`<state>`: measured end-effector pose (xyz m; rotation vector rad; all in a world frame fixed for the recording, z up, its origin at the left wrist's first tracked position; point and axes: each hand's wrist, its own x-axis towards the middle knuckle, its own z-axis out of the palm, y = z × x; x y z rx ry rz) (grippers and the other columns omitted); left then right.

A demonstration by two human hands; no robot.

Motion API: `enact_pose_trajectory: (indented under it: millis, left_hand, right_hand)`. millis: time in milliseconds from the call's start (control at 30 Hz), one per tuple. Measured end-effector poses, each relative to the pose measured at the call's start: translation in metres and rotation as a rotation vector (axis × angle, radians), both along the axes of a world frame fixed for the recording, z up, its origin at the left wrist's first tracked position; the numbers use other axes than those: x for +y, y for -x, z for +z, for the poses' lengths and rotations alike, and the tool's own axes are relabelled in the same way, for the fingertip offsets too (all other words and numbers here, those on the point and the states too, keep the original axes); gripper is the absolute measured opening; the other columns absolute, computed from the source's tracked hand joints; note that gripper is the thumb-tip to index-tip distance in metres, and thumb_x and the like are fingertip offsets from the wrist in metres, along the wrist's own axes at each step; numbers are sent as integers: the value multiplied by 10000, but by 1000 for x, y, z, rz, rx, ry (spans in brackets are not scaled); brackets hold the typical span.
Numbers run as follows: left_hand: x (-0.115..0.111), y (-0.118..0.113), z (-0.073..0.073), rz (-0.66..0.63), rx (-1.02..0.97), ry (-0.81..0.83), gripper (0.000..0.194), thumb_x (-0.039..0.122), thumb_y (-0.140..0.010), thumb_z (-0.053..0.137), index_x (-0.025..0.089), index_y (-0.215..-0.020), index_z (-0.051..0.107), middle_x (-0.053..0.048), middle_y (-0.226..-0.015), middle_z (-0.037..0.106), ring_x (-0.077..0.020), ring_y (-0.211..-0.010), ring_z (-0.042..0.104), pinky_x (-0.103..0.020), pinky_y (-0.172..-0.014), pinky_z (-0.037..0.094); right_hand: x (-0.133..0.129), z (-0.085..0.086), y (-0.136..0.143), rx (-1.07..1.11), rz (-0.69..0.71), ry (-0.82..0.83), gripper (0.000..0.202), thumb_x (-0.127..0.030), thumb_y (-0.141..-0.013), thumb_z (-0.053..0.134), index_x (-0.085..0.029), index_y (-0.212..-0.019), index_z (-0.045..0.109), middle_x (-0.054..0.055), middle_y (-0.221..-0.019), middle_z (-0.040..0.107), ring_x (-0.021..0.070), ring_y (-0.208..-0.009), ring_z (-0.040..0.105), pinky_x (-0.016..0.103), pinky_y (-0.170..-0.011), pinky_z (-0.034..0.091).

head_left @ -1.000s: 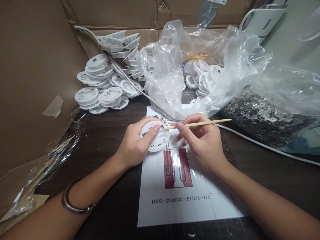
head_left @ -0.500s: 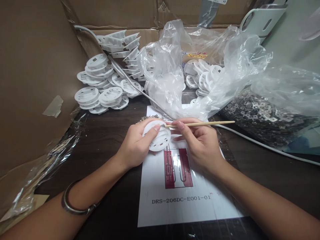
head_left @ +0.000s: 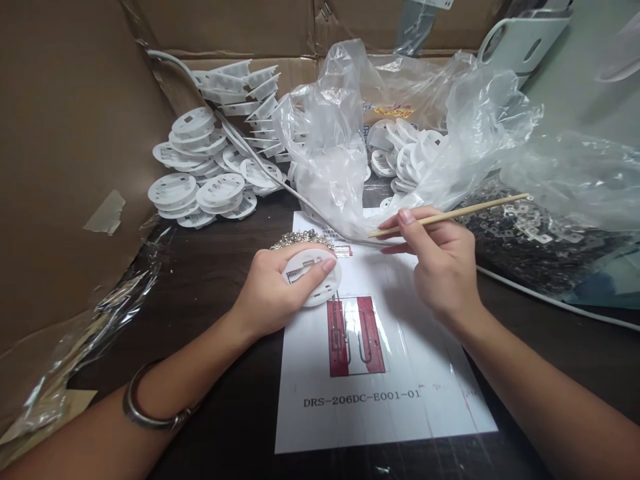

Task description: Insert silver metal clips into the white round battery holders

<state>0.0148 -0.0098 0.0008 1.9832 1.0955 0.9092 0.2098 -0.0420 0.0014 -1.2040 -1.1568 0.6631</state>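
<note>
My left hand is closed around a round white plastic disc with slots, its thumb lying across the face. A dark strip shows in one of the disc's slots. Just behind that hand lies a pile of small shiny metal parts, partly covered by the fingers. To the right, my right hand grips a thin wooden stick like a pen, its tip pointing left, clear of the disc. Beneath both hands is a printed sheet with a red-and-white drawing.
Stacks of white discs stand at the back left. A clear plastic bag holds more discs behind the sheet. Another bag of flat metal pieces lies at the right. A white cable crosses the table, and cardboard walls rise left and behind.
My right hand has moved right and slightly up with the wooden stick, away from the disc. The stick now slants upward. My left hand keeps the disc nearly in place.
</note>
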Motion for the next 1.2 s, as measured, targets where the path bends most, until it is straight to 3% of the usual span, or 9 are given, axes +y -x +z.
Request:
enact_pose_trajectory:
  millis: [133, 300, 433, 533, 633, 733, 800, 1200]
  left_hand:
    - [1, 0, 0, 56, -33, -4, 142, 304, -795, 660, 180, -811, 729, -7, -764, 732, -145, -674, 655, -206, -621, 521]
    - [2, 1, 0, 174, -87, 1, 162, 317, -798, 648, 175, -772, 722, -9, -701, 707, -140, -626, 627, -207, -553, 491]
    - [2, 0, 2, 181, -80, 6, 180, 329, -797, 643, 172, -746, 714, -9, -666, 687, -137, -597, 604, -211, -528, 477]
    - [1, -1, 2, 176, -96, 14, 177, 329, -803, 641, 173, -760, 712, -3, -672, 686, -131, -607, 605, -201, -538, 477]
    - [1, 0, 1, 156, -111, 35, 177, 326, -810, 634, 170, -774, 709, 1, -668, 682, -127, -602, 602, -199, -539, 475]
    - [1, 1, 1, 100, -128, 40, 179, 316, -824, 609, 172, -794, 710, -3, -697, 692, -135, -624, 613, -209, -563, 484]
    - [0, 1, 2, 57, -136, 42, 195, 319, -838, 585, 177, -804, 714, -8, -726, 702, -142, -646, 622, -218, -583, 490]
    - [0, 3, 2, -72, -148, 13, 198, 338, -831, 602, 179, -815, 718, -10, -697, 708, -136, -605, 631, -220, -560, 498]
  right_hand:
    - [0, 0, -3, -41, 18, 26, 261, -393, -878, 607, -180, -735, 656, 22, -738, 639, 141, -667, 605, 262, -561, 516]
    - [4, 6, -19, -31, 28, 37, 300, -389, -891, 578, -180, -698, 676, 30, -746, 645, 145, -702, 610, 280, -634, 498]
    - [6, 14, -33, -58, -1, -15, 397, -430, -934, 513, -172, -702, 706, 44, -766, 667, 135, -728, 588, 276, -658, 456]
    - [4, 19, -38, -13, 3, -21, 400, -369, -958, 496, -159, -694, 711, 42, -673, 635, 104, -638, 550, 255, -618, 430]
    - [1, 19, -32, 149, 183, 43, 309, -362, -943, 529, -165, -786, 709, 34, -662, 639, 109, -593, 586, 239, -536, 450]
    - [-3, 13, -17, 277, 428, 171, 186, -373, -888, 622, -201, -925, 681, 44, -842, 715, 149, -684, 682, 226, -502, 505]
    - [-6, 9, -7, 319, 517, 205, 173, -367, -882, 636, -204, -924, 679, 42, -874, 724, 155, -746, 703, 210, -522, 535]
    - [-6, -1, 10, 530, 607, 261, 198, -358, -903, 606, -183, -839, 670, 23, -791, 722, 129, -724, 715, 161, -551, 580]
